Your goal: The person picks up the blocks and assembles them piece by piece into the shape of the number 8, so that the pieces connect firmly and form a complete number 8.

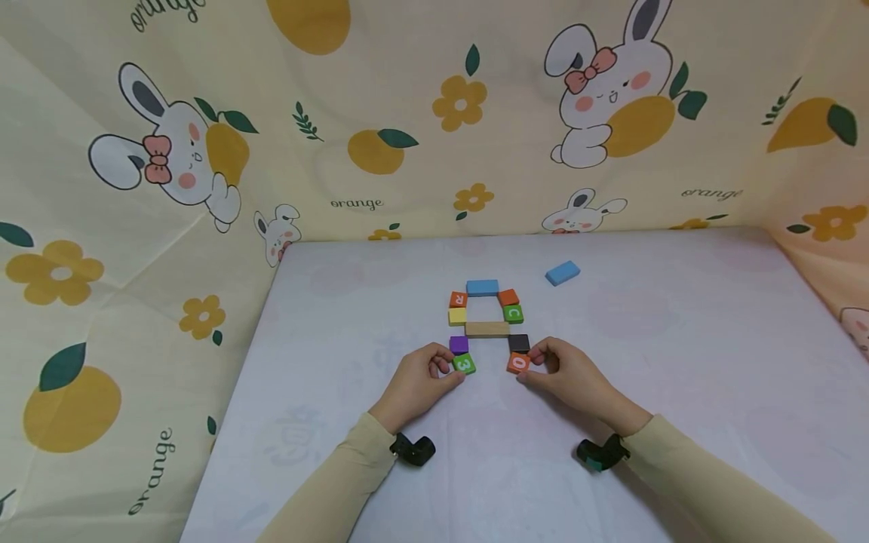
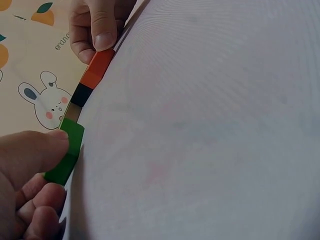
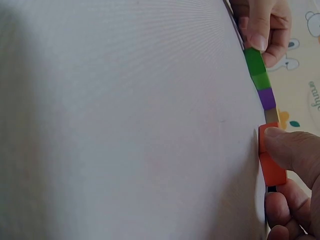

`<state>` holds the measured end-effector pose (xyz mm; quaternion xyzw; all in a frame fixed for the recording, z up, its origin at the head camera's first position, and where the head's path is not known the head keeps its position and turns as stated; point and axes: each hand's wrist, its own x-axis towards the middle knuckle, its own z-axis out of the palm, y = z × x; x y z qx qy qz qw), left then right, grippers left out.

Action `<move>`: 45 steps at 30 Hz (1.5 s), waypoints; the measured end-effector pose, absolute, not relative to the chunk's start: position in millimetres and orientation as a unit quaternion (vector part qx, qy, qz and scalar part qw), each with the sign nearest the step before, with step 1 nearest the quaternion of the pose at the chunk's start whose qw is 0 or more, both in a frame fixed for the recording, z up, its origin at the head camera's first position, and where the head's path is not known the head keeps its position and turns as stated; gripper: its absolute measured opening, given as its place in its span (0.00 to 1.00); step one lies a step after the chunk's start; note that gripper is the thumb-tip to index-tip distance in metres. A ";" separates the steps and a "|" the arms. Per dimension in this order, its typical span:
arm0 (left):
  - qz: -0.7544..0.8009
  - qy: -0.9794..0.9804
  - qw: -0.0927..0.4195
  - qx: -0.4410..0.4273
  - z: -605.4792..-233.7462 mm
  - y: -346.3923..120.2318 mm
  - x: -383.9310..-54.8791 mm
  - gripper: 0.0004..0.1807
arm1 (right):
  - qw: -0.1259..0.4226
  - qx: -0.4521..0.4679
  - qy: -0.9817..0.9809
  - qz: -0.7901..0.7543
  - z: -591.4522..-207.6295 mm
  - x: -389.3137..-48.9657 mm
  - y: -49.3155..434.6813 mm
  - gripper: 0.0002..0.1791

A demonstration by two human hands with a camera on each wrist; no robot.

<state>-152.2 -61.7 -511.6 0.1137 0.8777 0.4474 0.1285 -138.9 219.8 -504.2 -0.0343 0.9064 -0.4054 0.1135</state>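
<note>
On the white table, small blocks form an A-like outline. My left hand [image 1: 419, 383] pinches a green block [image 1: 465, 363] marked 3 at the lower left leg, just below a purple block [image 1: 459, 345]. Opposite it, my right hand [image 1: 569, 377] pinches an orange block [image 1: 519, 363] marked 0, below a black block [image 1: 519, 343]. A tan plank [image 1: 486, 329] lies across the middle. Above it are a yellow block [image 1: 458, 317] and an orange R block [image 1: 458, 299] on the left, a green C block [image 1: 513, 314] and another orange block [image 1: 508, 297] on the right. A blue block [image 1: 483, 288] tops the outline.
A second blue block [image 1: 563, 273] lies apart, toward the back right of the table [image 1: 679, 317]. A cloth [image 1: 400, 90] printed with rabbits and oranges hangs behind and along the sides. Each wrist wears a small black camera [image 1: 414, 450].
</note>
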 end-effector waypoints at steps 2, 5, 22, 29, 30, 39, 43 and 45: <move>0.446 0.878 0.130 0.112 -511.2 -62.0 -152.1 0.16 | 0.115 -0.035 0.906 -0.406 -503.2 -139.0 219.3 0.24; 0.448 0.878 0.131 0.111 -509.8 -62.7 -151.7 0.17 | 0.116 -0.036 0.906 -0.406 -502.2 -139.2 219.8 0.25; 0.455 0.874 0.122 0.116 -509.0 -65.4 -153.2 0.15 | 0.028 -0.006 0.912 -0.409 -485.5 -204.3 270.0 0.33; 0.458 0.873 0.125 0.114 -511.5 -64.4 -152.1 0.15 | 0.034 0.049 0.892 -0.448 -488.6 -241.0 290.5 0.42; 0.460 0.872 0.126 0.114 -511.0 -64.2 -151.7 0.15 | 0.038 0.052 0.890 -0.452 -489.3 -245.1 292.4 0.43; 0.463 0.870 0.122 0.121 -513.5 -61.8 -153.0 0.16 | 0.049 0.031 0.911 -0.409 -501.5 -260.9 297.9 0.44; 0.461 0.871 0.124 0.115 -513.7 -63.7 -153.4 0.16 | 0.047 0.032 0.917 -0.394 -505.2 -261.9 293.0 0.44; 0.460 0.871 0.127 0.112 -514.0 -64.1 -153.5 0.16 | 0.042 0.034 0.916 -0.398 -508.3 -262.5 291.7 0.45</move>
